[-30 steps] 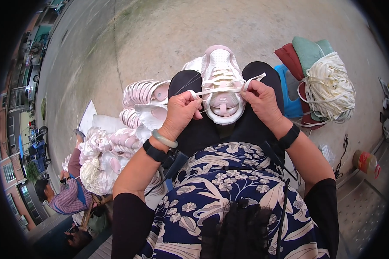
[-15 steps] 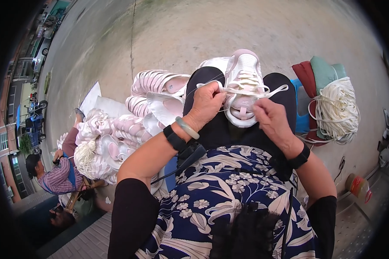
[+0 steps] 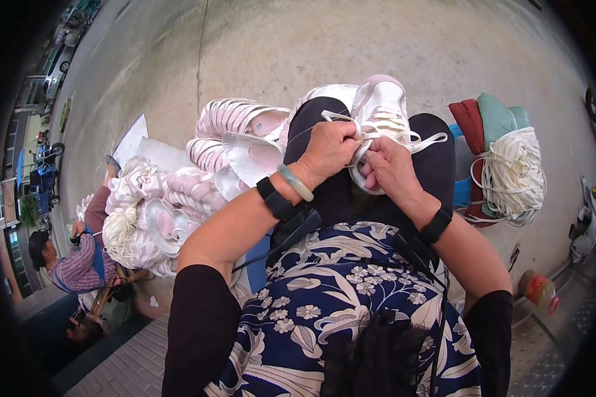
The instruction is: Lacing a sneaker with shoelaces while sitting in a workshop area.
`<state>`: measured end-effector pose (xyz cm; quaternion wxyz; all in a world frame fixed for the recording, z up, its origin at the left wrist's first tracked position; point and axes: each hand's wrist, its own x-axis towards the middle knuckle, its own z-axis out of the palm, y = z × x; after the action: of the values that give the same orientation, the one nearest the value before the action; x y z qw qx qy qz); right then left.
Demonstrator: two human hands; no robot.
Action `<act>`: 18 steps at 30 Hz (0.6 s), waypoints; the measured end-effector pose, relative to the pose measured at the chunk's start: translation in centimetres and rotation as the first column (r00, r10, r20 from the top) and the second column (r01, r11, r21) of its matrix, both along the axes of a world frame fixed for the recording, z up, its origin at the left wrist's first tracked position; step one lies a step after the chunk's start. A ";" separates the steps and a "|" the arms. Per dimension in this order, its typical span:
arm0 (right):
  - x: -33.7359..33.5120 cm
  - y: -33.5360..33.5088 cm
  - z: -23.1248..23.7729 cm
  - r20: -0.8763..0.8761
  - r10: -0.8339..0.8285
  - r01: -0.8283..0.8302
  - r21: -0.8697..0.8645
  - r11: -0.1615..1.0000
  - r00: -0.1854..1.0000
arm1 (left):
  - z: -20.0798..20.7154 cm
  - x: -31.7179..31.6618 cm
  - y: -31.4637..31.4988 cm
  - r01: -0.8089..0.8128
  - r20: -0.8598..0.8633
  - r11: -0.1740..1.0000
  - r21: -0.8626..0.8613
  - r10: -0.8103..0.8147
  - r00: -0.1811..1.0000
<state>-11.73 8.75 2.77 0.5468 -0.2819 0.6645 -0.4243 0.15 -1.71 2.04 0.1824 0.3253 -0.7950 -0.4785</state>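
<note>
A white and pale pink sneaker (image 3: 380,102) rests between my thighs, its toe pointing away from me. White shoelace (image 3: 432,141) runs through its eyelets, with a loose loop lying out to the right. My left hand (image 3: 329,152) is closed on the lace at the left of the shoe's opening, and a loop sticks up above its fingers. Close beside it, my right hand (image 3: 394,169) pinches at the lace over the tongue, its fingers curled. The two hands almost meet and cover most of the tongue and collar.
Nested pink and white shoe uppers (image 3: 235,122) and a heap of more uppers (image 3: 172,198) lie to my left. At right, a bundle of white laces (image 3: 515,175) sits by green cloth (image 3: 500,114) and red cloth (image 3: 467,119). Another person (image 3: 79,264) sits far left.
My right hand has moved left and inward, from the shoe's right side to over the tongue beside my left hand. My left hand has shifted slightly right, still on the lace.
</note>
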 end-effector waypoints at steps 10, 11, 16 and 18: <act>0.6 -0.4 -1.1 0.106 -0.126 0.131 -0.043 0.990 0.986 | -0.7 -0.2 1.2 -0.012 -0.015 0.908 -0.418 0.006 1.000; 0.6 -0.4 -1.0 0.098 -0.120 0.125 -0.042 0.991 0.988 | -0.7 -0.2 1.3 -0.011 -0.014 0.907 -0.421 0.005 1.000; 0.7 -0.1 -0.9 0.033 -0.105 0.107 -0.070 0.992 0.994 | -0.5 -0.5 1.1 -0.220 -0.079 0.926 0.306 0.255 0.964; 0.5 0.3 -1.0 -0.020 -0.083 0.081 -0.097 0.992 0.996 | -0.2 -0.5 1.1 -0.215 -0.105 0.895 0.391 0.275 0.956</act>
<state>-11.22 9.08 1.81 0.5066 -0.2854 0.6610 -0.4744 -0.30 -0.56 1.84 0.2380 0.4129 -0.6244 -0.6188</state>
